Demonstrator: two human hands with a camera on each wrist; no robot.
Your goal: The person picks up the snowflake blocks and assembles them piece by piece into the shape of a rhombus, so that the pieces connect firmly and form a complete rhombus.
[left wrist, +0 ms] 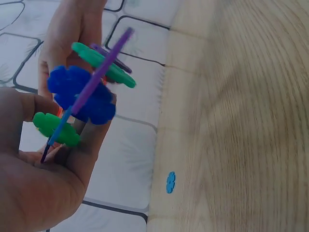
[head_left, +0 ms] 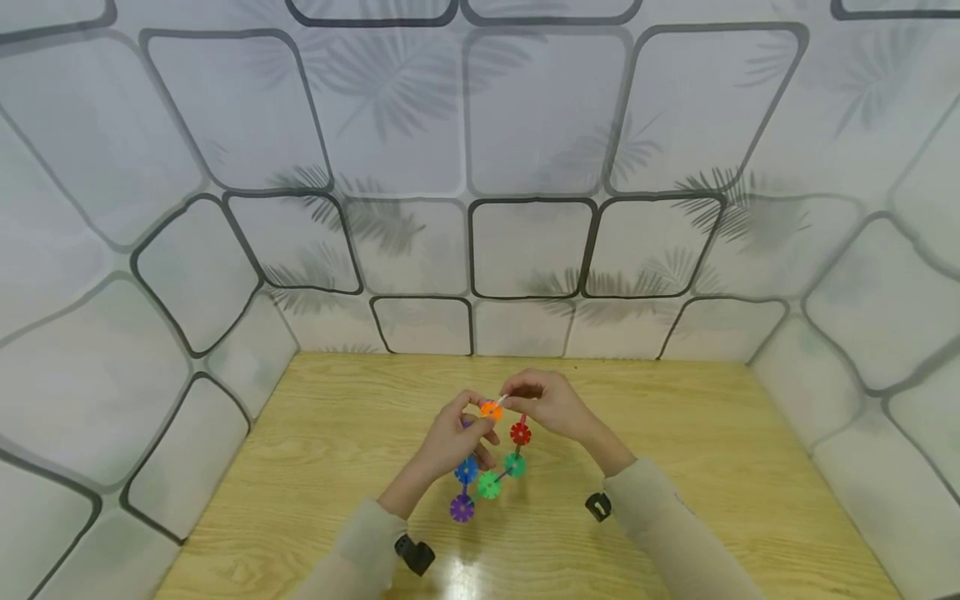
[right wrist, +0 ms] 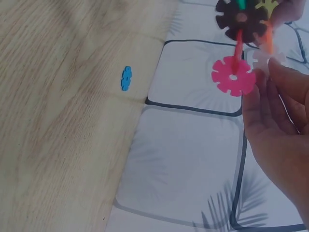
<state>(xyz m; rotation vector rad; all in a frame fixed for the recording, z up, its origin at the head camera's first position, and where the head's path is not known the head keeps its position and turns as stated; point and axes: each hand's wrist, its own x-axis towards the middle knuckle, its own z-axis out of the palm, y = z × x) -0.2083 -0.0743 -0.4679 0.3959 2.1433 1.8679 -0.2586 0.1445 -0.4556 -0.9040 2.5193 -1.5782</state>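
A chain of notched plastic snowflake discs hangs from my hands above the table. My left hand (head_left: pixel 448 440) pinches an orange disc (head_left: pixel 491 411) of the chain, while other linked discs dangle beside its palm. Between thumb and fingers, my right hand (head_left: pixel 555 407) pinches a white disc (right wrist: pixel 262 60) at the orange one's edge. Below hang a red disc (head_left: pixel 521 433), a green disc (head_left: pixel 489 485), a blue disc (head_left: pixel 466 471) and a purple disc (head_left: pixel 462 508). In the right wrist view a pink disc (right wrist: pixel 227 79) dangles next to the right fingers. The left fingers hide part of the chain.
One loose light-blue disc (left wrist: pixel 171 182) lies on the wooden table (head_left: pixel 337 467) near its far edge. Patterned white panels (head_left: pixel 525 250) stand behind the table and along both sides. A dark wrist camera (head_left: pixel 415 554) sits at the left sleeve.
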